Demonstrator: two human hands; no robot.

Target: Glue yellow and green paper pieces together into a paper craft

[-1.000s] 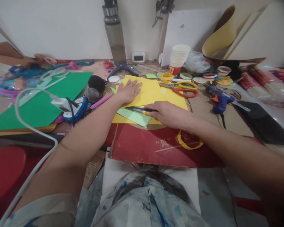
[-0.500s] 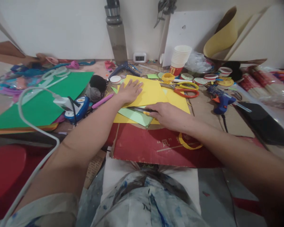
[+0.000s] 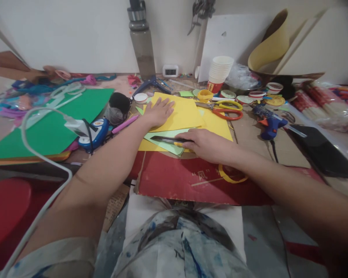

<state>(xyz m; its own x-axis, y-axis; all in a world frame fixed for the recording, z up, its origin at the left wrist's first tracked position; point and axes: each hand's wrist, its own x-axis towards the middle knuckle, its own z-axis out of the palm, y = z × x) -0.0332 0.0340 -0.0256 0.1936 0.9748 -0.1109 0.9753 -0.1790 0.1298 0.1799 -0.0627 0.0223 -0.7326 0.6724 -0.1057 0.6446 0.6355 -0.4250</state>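
My left hand [image 3: 160,112] lies flat with fingers spread on a sheet of yellow paper [image 3: 185,112]. My right hand [image 3: 207,144] is closed around a utility knife [image 3: 169,139], whose blade end points left. Beneath the knife is light green paper [image 3: 176,148], partly covered by the yellow sheet. More yellow paper [image 3: 220,125] lies under both, on a red cardboard sheet [image 3: 168,177] at the table's front edge. A ring of yellow paper [image 3: 233,179] rests on the cardboard, just below my right wrist.
Scissors with orange and yellow handles [image 3: 227,110] lie beyond my right hand. A glue gun [image 3: 269,123] and a black phone [image 3: 324,150] are at the right. Green paper [image 3: 84,116] and a blue power strip [image 3: 94,135] sit left. A tall bottle [image 3: 143,50] and stacked paper cups [image 3: 220,71] stand behind.
My right hand has drawn the knife slightly toward me, off the yellow sheet's near edge, so more of the knife shows over the green paper. My left hand stays in place.
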